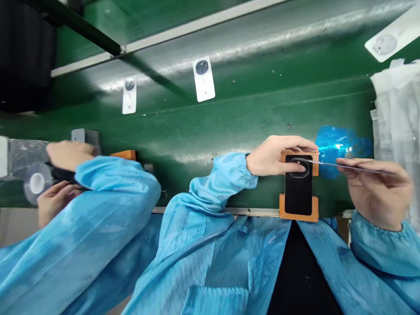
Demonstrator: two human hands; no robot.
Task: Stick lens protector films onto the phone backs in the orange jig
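Note:
A black phone [298, 192] with a large round camera area lies in an orange holder [298, 217] at the table's front edge. My left hand [274, 153] is closed on the top of the holder, its fingers along the far side and its thumb over the camera area. In my right hand [377, 190] is a thin clear sheet [331, 163], seen nearly edge-on and pinched at its right part. The sheet's left end reaches over the top of the phone, near my left thumb. Whether it touches the phone I cannot tell.
Crumpled blue film [337, 142] lies behind the holder. White translucent sleeves [398, 118] are piled at right. White cards with round dark prints, one of them a nearby card [204, 81], lie farther back. At left, a co-worker's hands [70, 155] work near a tape roll [36, 183].

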